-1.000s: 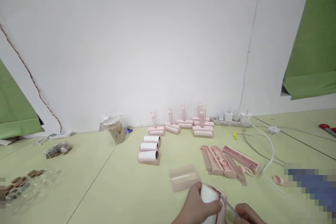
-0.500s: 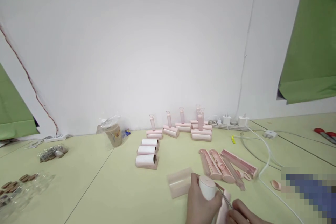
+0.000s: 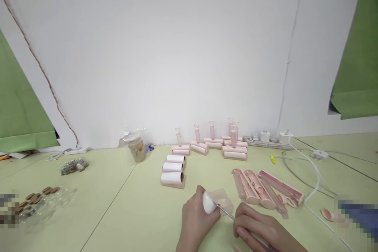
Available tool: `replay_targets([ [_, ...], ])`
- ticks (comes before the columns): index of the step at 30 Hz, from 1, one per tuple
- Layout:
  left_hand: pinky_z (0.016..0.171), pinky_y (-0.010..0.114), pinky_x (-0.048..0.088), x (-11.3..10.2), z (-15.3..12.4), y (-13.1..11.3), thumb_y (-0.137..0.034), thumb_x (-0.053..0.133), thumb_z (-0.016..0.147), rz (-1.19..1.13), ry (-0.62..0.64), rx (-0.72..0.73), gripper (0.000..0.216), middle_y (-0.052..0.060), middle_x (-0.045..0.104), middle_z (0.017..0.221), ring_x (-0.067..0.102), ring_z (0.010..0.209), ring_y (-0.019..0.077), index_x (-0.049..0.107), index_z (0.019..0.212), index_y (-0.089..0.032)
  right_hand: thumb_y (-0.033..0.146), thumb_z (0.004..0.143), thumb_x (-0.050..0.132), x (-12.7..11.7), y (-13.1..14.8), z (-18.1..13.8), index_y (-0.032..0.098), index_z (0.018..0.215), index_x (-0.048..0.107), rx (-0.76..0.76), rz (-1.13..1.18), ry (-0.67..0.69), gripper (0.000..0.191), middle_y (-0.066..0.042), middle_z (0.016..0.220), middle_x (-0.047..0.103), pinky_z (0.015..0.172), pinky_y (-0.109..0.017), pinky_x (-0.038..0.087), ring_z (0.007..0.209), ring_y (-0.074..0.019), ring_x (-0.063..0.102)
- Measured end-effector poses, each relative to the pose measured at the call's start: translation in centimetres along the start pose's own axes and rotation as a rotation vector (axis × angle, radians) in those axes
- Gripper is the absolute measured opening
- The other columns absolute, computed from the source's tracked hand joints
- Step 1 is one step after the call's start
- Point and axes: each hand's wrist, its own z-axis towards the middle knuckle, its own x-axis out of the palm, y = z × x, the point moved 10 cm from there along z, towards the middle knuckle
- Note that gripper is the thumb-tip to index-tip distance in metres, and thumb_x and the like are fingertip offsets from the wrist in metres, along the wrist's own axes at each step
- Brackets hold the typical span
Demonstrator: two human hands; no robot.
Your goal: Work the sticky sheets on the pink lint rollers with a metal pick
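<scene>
My left hand (image 3: 196,224) is closed around a white paper roll (image 3: 208,203) low in the middle of the view. My right hand (image 3: 260,230) grips a thin metal rod (image 3: 226,211) whose far end runs up to the roll. A translucent pink cover (image 3: 223,199) lies on the table right behind the roll. Three white rolls in pink holders (image 3: 173,169) sit further back, and several finished pink lint rollers (image 3: 212,143) stand by the wall.
Loose pink roller shells and handles (image 3: 262,189) lie to the right. A power strip with chargers (image 3: 270,139) and white cables (image 3: 310,173) run along the back right. Bagged cup (image 3: 136,149) at the wall, bags of small parts (image 3: 44,201) on the left.
Both hands have shifted left and further onto the table with the roll and rod. The roll now sits in front of the translucent cover. The view swung slightly left.
</scene>
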Motion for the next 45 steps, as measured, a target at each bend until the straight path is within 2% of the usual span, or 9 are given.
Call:
replay_targets([
  [6,0.051,0.024,0.027,-0.6,-0.2,1.0,-0.036,0.048,0.068,0.141,0.006,0.000,0.020,0.002,0.064,0.078,0.060,0.071,0.0220,0.044,0.083,-0.023,0.019,0.090,0.029,1.4,-0.5,0.9,0.021,0.073,0.047,-0.031,-0.005,0.000,0.025,-0.002,0.071,0.052,0.054,-0.023,0.040,0.060,-0.0131,0.052],
  [13,0.052,0.026,0.030,-0.6,-0.3,1.4,-0.037,0.049,0.065,0.324,0.092,-0.004,0.023,0.001,0.066,0.078,0.061,0.071,0.0241,0.046,0.083,-0.024,0.026,0.092,0.030,2.3,-3.9,0.5,0.022,0.075,0.047,0.164,0.100,0.008,0.024,0.000,0.072,0.051,0.059,-0.024,0.039,0.064,-0.0129,0.054],
  [17,0.052,0.026,0.030,-0.5,-0.3,1.2,-0.038,0.048,0.067,0.314,0.080,0.011,0.022,0.000,0.066,0.079,0.062,0.072,0.0236,0.045,0.084,-0.024,0.027,0.092,0.029,2.0,-2.9,0.6,0.022,0.074,0.046,0.115,0.160,0.003,0.025,0.000,0.072,0.050,0.059,-0.024,0.038,0.065,-0.0133,0.053],
  [28,0.049,0.025,0.026,-0.3,-0.3,1.1,-0.039,0.048,0.068,0.283,0.049,0.040,0.021,-0.001,0.067,0.077,0.062,0.070,0.0222,0.045,0.083,-0.024,0.023,0.091,0.029,2.0,-1.8,0.2,0.022,0.075,0.046,0.032,0.124,-0.018,0.023,-0.002,0.071,0.050,0.057,-0.025,0.038,0.063,-0.0143,0.051],
  [33,0.051,0.024,0.029,-0.7,-0.8,0.2,-0.040,0.051,0.066,0.264,0.072,0.071,0.025,-0.001,0.067,0.077,0.062,0.070,0.0217,0.049,0.086,-0.026,0.023,0.090,0.031,2.8,-2.6,0.3,0.021,0.073,0.046,0.029,0.043,0.015,0.024,-0.002,0.070,0.051,0.055,-0.023,0.037,0.061,-0.0137,0.052],
  [38,0.048,0.024,0.025,-1.8,-0.9,-0.7,-0.038,0.051,0.066,0.328,0.038,0.088,0.019,-0.002,0.066,0.072,0.061,0.065,0.0203,0.049,0.080,-0.025,0.027,0.091,0.030,1.9,-4.1,-0.3,0.022,0.073,0.047,0.109,0.206,-0.087,0.025,-0.001,0.069,0.050,0.058,-0.023,0.039,0.062,-0.0141,0.053],
  [41,0.048,0.024,0.025,-2.0,-0.6,-0.8,-0.041,0.053,0.065,0.333,0.024,0.091,0.022,-0.002,0.066,0.074,0.061,0.066,0.0207,0.049,0.079,-0.025,0.027,0.090,0.030,1.3,-3.2,-0.7,0.023,0.076,0.049,0.049,0.264,-0.114,0.023,-0.002,0.072,0.051,0.061,-0.025,0.041,0.066,-0.0157,0.053],
  [45,0.048,0.024,0.026,-1.8,-0.5,-0.9,-0.049,0.053,0.064,0.315,0.023,0.106,0.029,-0.002,0.067,0.073,0.062,0.067,0.0215,0.048,0.078,-0.024,0.025,0.089,0.032,1.2,-2.0,-0.8,0.023,0.076,0.049,0.000,0.220,-0.101,0.021,-0.001,0.071,0.051,0.059,-0.025,0.040,0.063,-0.0149,0.052],
])
